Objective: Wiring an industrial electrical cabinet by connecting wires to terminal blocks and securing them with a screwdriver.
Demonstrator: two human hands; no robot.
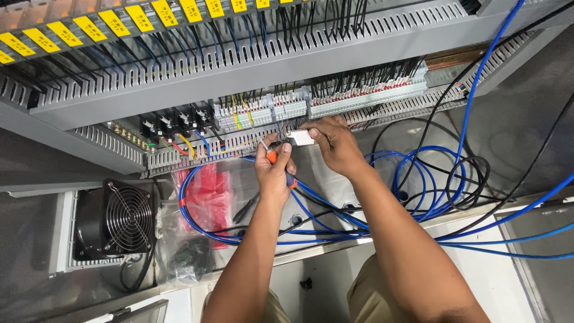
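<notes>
Grey cabinet walls are enclosing slotted wire ducts [239,72] at twelve o'clock and blue cables [418,179] looping at four o'clock. A fan [122,218] is sitting at eight o'clock. At centre, the left hand [275,170] is clenching an orange-handled screwdriver [270,154], tip toward the terminal strip [263,113], while the right hand [335,143] is pinching a small white piece [301,138]; seemingly terminal wiring, needing steady tip alignment.

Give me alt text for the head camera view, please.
Inside an electrical cabinet, the left hand grips an orange-handled screwdriver while the right hand holds a small white part at the terminal blocks. Blue cables coil below.
</notes>
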